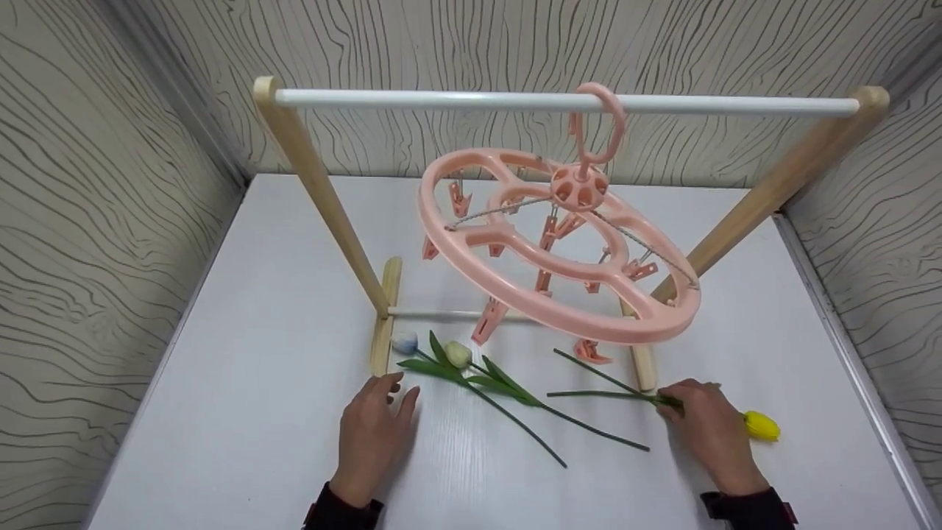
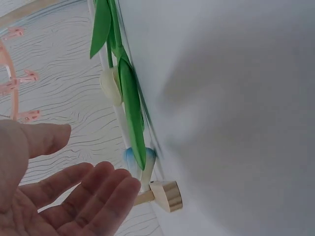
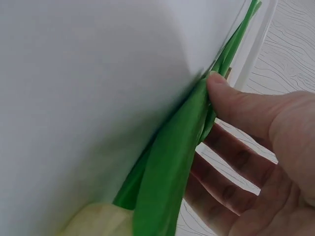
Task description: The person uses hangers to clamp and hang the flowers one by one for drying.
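Note:
My right hand [image 1: 710,430] pinches two artificial tulips low over the white table, thumb against their green leaves [image 3: 170,162]. One has a yellow bloom [image 1: 762,426]; a pale bloom [image 3: 101,221] shows at the bottom of the right wrist view. Their two stems [image 1: 600,394] spread out leftward on the table. Left of them lie a blue-and-white tulip [image 1: 405,342] and a cream tulip [image 1: 458,355], leaves overlapping and stems pointing to the lower right. Close to the blue bloom, my left hand [image 1: 375,430] holds nothing, its thumb apart from loosely bent fingers.
A wooden stand [image 1: 324,199] with a white rail [image 1: 441,100] spans the table behind the tulips. From the rail hangs a tilted pink drying hanger [image 1: 508,291] with several clips, its near edge above the stems. Patterned walls [image 1: 412,44] enclose the table [image 1: 243,412].

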`<state>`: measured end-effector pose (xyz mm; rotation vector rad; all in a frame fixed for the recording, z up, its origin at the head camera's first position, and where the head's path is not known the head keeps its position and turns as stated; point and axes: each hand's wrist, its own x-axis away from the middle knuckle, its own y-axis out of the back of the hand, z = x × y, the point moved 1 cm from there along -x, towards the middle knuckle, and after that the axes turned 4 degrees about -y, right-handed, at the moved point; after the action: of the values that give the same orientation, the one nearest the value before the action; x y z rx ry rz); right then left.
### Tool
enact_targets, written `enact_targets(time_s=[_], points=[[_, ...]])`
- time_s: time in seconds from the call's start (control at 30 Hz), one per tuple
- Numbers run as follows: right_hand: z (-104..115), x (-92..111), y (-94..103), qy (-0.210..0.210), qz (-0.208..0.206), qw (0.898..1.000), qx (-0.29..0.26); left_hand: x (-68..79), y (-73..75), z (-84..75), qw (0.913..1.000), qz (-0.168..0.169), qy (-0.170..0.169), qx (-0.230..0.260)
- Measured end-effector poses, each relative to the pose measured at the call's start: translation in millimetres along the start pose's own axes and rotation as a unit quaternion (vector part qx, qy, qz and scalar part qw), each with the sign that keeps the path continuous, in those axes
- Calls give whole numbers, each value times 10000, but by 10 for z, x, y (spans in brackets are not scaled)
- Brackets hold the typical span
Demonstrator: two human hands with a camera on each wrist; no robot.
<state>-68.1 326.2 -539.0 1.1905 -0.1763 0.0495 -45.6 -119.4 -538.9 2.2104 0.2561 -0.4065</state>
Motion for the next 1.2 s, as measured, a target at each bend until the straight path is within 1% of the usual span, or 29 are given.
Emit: enact_targets(time_s=[0.13, 0.33, 0.43, 0.53, 0.63, 0.7, 0.77, 0.87, 0.93, 1.03, 1.2], points=[[-8, 3, -15, 181, -151, 9997, 58, 13, -16, -30, 9996, -116, -247, 68], [-8, 15, 1, 212, -147, 9996, 64, 2, -35, -67, 9995, -70, -309, 84], [-6, 26, 22, 262, -217, 9994, 92, -6, -43, -79, 9992, -111, -385, 81], [1, 45, 44, 374, -451, 9981, 172, -17, -53, -86, 9986, -185, -503, 23], [20, 78, 64, 553, -842, 9945, 291, -25, -61, -97, 9980, -212, -590, 1], [41, 107, 83, 696, -1182, 9900, 317, -31, -62, -111, 9980, -151, -601, 90], [71, 143, 108, 879, -1559, 9832, 346, -37, -61, -129, 9982, -31, -551, 237], [135, 195, 164, 1214, -2129, 9688, 361, -44, -51, -159, 9977, 149, -479, 450], [189, 227, 209, 1427, -2408, 9592, 397, -53, -40, -183, 9972, 222, -474, 529], [288, 274, 276, 1643, -2634, 9497, 426, -74, -25, -220, 9959, 239, -662, 571], [507, 347, 332, 1842, -2724, 9436, 399, -117, -27, -301, 9903, 185, -1208, 656]])
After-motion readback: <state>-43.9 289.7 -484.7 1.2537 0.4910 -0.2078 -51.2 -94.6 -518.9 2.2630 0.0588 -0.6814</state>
